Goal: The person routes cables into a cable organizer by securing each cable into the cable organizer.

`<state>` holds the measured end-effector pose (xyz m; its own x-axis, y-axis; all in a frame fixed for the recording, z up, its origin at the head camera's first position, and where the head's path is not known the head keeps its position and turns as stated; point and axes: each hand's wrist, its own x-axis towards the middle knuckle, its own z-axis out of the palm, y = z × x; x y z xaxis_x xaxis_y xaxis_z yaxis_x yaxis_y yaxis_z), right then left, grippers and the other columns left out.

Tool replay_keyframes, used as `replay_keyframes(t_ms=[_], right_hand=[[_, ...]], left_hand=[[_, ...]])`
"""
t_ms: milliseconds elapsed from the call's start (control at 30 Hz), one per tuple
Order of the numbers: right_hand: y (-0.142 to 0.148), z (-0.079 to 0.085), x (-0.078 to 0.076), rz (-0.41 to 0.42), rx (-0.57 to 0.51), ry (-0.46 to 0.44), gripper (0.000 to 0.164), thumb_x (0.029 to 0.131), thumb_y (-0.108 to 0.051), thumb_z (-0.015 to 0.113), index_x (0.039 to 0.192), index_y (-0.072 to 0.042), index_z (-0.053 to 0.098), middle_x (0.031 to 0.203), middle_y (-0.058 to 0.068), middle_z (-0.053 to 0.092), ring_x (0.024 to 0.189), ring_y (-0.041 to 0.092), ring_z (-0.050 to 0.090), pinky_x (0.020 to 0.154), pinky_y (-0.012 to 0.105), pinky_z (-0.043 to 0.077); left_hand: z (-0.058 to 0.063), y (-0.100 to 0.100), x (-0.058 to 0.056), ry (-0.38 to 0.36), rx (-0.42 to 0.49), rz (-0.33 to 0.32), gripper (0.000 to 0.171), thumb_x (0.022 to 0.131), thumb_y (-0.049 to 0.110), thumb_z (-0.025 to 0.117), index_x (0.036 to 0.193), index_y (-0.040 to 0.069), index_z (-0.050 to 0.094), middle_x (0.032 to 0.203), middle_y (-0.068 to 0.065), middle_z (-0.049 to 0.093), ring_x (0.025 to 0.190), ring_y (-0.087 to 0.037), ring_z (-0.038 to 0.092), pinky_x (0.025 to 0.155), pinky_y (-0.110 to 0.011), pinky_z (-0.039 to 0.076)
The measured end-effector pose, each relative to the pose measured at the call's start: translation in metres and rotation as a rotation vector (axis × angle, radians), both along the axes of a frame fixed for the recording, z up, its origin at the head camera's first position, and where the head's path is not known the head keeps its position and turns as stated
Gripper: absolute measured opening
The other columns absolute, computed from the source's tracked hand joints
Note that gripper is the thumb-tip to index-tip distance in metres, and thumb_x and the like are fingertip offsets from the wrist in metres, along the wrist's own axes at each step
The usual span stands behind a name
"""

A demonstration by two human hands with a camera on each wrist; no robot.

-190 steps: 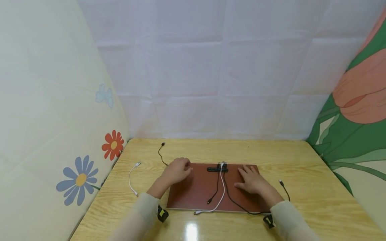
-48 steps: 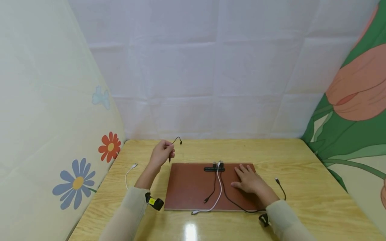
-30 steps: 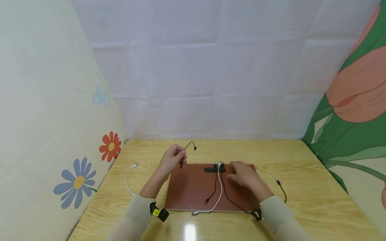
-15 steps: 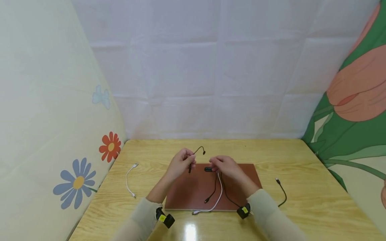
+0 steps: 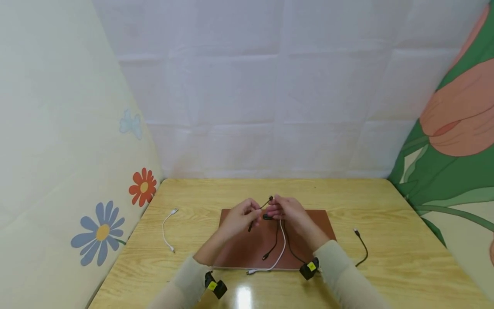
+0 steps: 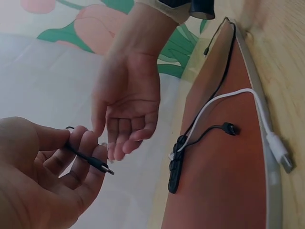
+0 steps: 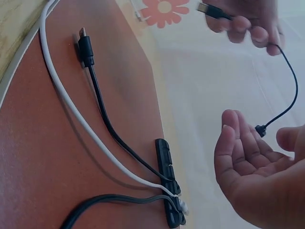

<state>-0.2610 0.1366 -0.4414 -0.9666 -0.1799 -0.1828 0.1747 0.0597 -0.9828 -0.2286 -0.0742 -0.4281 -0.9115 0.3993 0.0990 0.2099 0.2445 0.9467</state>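
My left hand point(image 5: 241, 216) pinches a short black USB cable point(image 7: 296, 90) between thumb and fingers, above the reddish-brown board point(image 5: 252, 255). One plug point(image 6: 97, 163) of it sticks out past the left fingers. The cable arcs over to my right hand point(image 5: 291, 212), whose loosely curved fingers are right at the small black connector point(image 7: 260, 130) on its other end. In the right wrist view, the right thumb stands apart from that connector. Below the hands, a black cable clip strip point(image 6: 176, 167) at the board's far edge holds a white cable point(image 7: 90, 131) and two black cables.
A short white cable point(image 5: 164, 231) lies on the wooden table point(image 5: 185, 193) to the left. Right of the board, a black cable end point(image 5: 364, 246) rests on the table. Cloth walls point(image 5: 224, 107) enclose the table at the back and sides.
My left hand has picked up the black cable from the far left and carried it right, over the board. My right hand has lifted from the board and moved left to the cable's free end.
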Motion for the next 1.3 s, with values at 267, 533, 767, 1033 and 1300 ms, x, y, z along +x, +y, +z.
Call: replay_keyframes(t_ms=[267,533,767,1033,1300], right_hand=[[0.008,0.003,-0.009,-0.001,-0.032,0.021,0.038,0.107,-0.022,0.053,0.122,0.012,0.060,0.097,0.010,0.073,0.081,0.013,0.070,0.078,0.027,0.057],[0.013,0.002,-0.017,0.015,0.004,0.042,0.028,0.103,-0.012,0.059,0.114,0.014,0.060,0.092,0.009,0.071,0.077,0.009,0.066,0.072,0.024,0.056],[0.011,-0.001,-0.021,-0.054,0.094,0.066,0.016,0.100,-0.008,0.061,0.100,0.008,0.064,0.089,0.010,0.071,0.074,0.010,0.067,0.077,0.034,0.059],[0.008,-0.010,-0.026,-0.092,0.303,0.122,0.010,0.095,-0.008,0.068,0.095,0.002,0.070,0.082,0.007,0.073,0.081,0.025,0.071,0.077,0.040,0.058],[0.006,-0.012,-0.029,-0.109,0.555,0.179,0.009,0.091,-0.013,0.073,0.093,-0.004,0.073,0.080,0.005,0.071,0.072,0.018,0.064,0.064,0.032,0.050]], left_hand=[[-0.014,0.002,0.005,0.023,-0.212,-0.052,0.016,0.105,0.023,0.057,0.108,0.008,0.063,0.085,-0.008,0.072,0.067,-0.032,0.064,0.052,-0.027,0.047],[-0.024,0.004,0.007,0.001,-0.277,-0.055,0.014,0.106,0.022,0.056,0.104,0.010,0.063,0.081,-0.001,0.072,0.057,-0.014,0.057,0.046,-0.024,0.043],[-0.036,0.010,0.009,0.087,-0.362,-0.052,0.011,0.105,0.016,0.056,0.103,0.008,0.063,0.077,0.006,0.068,0.055,-0.011,0.059,0.043,-0.022,0.046],[-0.043,0.019,0.013,0.385,-0.673,-0.003,0.016,0.099,0.015,0.065,0.085,0.017,0.060,0.064,0.008,0.056,0.054,-0.005,0.050,0.047,-0.022,0.040],[-0.052,0.034,0.019,0.643,-1.015,0.034,0.013,0.095,0.010,0.068,0.085,0.017,0.061,0.066,0.002,0.059,0.059,-0.014,0.060,0.047,-0.027,0.045]])
